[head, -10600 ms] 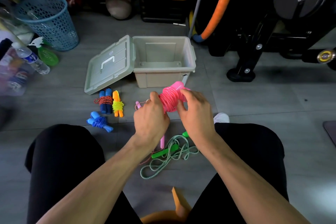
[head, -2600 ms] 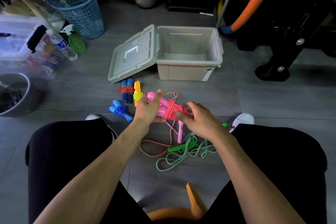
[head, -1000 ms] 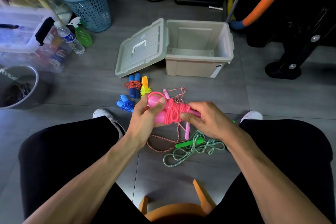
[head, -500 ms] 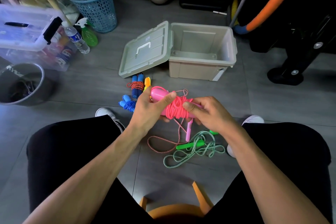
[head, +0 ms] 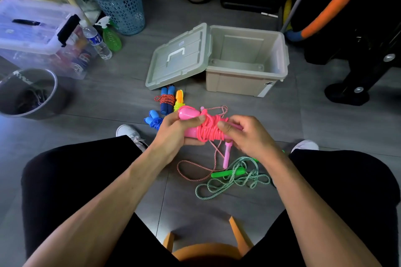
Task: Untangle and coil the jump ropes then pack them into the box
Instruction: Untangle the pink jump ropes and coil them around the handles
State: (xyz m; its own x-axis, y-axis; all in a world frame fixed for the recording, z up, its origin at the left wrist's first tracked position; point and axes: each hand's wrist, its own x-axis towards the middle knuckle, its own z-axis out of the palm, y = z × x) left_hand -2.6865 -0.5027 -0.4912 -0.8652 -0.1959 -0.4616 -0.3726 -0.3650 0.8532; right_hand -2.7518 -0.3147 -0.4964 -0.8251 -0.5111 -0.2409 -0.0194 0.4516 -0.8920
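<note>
The person sits on an orange stool (head: 208, 249), and both hands meet over the floor (head: 112, 93) in front of the knees. The left hand (head: 173, 134) curls round the pink handles (head: 188, 115) of a jump rope, thumb laid across the top. The right hand (head: 247, 134) pinches the pink cord (head: 209, 128) that is wound round those handles, its fingertips (head: 223, 125) pressing on the coil. This pink bundle sits at the middle of the view, held off the floor.

At about 12 o'clock from the hands, and a little to the right, stands the beige box (head: 238, 84), open, with its lid (head: 175, 58) leaning against its left side. Just below the lid, at 11 o'clock from the hands, lie three coiled ropes: one with dark blue handles and a red cord (head: 166, 98), an orange and yellow one (head: 179, 98) touching it on the right, and a bright blue one (head: 153, 120) nearest the left hand.

At 6 o'clock from the hands, between the knees, two ropes lie loose on the floor: a red-and-white striped cord (head: 191, 171) with a slim pink handle (head: 226, 156), and a tangled green cord (head: 234, 182) with a green handle (head: 227, 173) lying across it.

At 10 o'clock, well apart, stand a blue basket (head: 119, 0), a green spray bottle (head: 110, 37), a water bottle (head: 96, 41), a clear bin (head: 32, 32) and a grey bucket (head: 28, 93).
</note>
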